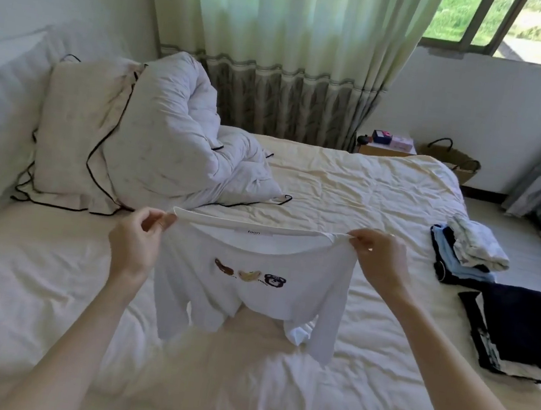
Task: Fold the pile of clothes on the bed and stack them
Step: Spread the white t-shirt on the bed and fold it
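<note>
Hands (pixel 136 243) (pixel 379 261) pinch white shirt (pixel 251 291) over cream bed (pixel 349 187) near curtained window (pixel 283 36).

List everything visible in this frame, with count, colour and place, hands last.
shirt: one, white with bear print, held up over the bed
bed: one, cream sheet, fills the middle
pillows: two, white with black piping, far left
folded clothes: two stacks, navy, light blue and white, right edge of bed
curtain: one, pale green, behind the bed
basket: one, tan, on the floor by the far wall
left hand: pinches the shirt's left shoulder
right hand: pinches the right shoulder
</note>
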Available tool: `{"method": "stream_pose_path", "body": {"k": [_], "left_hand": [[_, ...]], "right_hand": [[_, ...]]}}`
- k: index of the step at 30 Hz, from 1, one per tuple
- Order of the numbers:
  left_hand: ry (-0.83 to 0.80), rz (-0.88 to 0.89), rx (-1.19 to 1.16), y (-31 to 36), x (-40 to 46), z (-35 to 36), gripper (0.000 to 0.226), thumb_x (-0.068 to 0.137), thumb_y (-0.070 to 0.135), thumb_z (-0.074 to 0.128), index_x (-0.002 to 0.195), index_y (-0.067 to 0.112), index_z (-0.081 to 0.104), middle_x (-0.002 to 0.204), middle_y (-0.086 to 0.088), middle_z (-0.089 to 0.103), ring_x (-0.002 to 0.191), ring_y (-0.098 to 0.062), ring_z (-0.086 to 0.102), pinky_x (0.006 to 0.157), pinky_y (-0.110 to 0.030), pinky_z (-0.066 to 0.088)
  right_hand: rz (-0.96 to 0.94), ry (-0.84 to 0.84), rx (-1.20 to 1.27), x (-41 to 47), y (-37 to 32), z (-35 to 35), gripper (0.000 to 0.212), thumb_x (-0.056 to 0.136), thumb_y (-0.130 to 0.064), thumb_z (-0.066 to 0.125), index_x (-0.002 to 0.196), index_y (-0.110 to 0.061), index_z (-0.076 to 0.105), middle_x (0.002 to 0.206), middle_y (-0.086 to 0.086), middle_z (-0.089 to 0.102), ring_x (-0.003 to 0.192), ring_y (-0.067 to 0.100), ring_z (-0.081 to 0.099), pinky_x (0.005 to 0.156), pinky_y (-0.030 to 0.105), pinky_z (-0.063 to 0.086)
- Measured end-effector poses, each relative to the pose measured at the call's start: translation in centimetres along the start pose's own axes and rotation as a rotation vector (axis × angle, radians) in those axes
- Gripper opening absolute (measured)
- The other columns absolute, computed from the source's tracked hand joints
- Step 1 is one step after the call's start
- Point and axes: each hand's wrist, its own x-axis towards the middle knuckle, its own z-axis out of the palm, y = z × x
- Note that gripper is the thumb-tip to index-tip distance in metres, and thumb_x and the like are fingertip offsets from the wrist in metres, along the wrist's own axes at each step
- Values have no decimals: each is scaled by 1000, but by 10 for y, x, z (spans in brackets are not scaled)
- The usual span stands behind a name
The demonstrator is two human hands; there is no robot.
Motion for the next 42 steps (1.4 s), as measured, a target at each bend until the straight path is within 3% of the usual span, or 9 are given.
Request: {"method": "stream_pose_path", "body": {"k": [3,6,15,18,23,27,30,35,42], "left_hand": [[-16,-127,-120,-2,-28,-11,15,88,22,64,87,7,65,72,-1,59,72,-20,53,66,-26,43],[-12,-109,-170,8,-60,-27,11,92,20,58,87,10,60,71,5,55,67,-14,48,59,-16,38],[276,193,-17,72,-176,-97,22,91,19,60,97,-1,65,86,-9,63,73,9,50,68,-4,34],[358,381,69,93,-197,-126,21,90,17,60,95,-3,66,79,18,48,74,18,45,68,-1,31],[423,558,120,109,-205,-163,24,92,22,59,95,-1,68,78,20,42,75,14,45,71,-2,29],[409,644,210,103,-199,-169,22,92,21,60,95,2,69,76,13,49,69,-10,47,65,-17,35],[368,675,330,87,-189,-166,24,92,24,59,93,3,70,73,-14,56,67,-23,51,59,-31,36],[286,695,420,49,-153,-158,30,90,30,59,92,2,72,70,-16,60,59,-34,59,52,-40,45],[122,539,433,-47,-57,-108,23,87,24,65,90,2,70,75,-15,65,59,-35,61,49,-43,49]], "right_hand": [[314,-141,424,-15,0,-8,18,86,0,58,82,-11,71,80,4,67,81,21,62,81,31,52],[461,-273,681,-33,-2,-24,24,90,1,51,73,-11,63,78,10,60,77,23,57,73,31,50],[-9,-123,479,-132,-5,-112,14,90,-14,58,77,-14,60,64,-9,51,57,0,45,53,12,33],[-194,5,449,-154,-16,-140,10,90,-11,59,80,-14,58,71,-13,54,64,-9,49,60,7,35],[-457,209,344,-168,-34,-165,9,91,-10,57,84,-5,60,83,-1,54,77,6,47,73,11,36],[-481,266,237,-168,-38,-156,11,91,-7,56,85,1,61,85,13,58,79,20,49,73,27,35],[-468,222,209,-160,-36,-138,12,92,-6,55,85,3,61,84,16,57,76,26,51,71,31,37],[-433,123,145,-128,-36,-89,13,94,-9,52,88,-1,60,85,3,49,77,22,49,69,23,29],[-350,-1,53,-49,-38,46,16,95,-15,51,93,-3,61,91,10,55,78,23,50,64,22,25]]}}
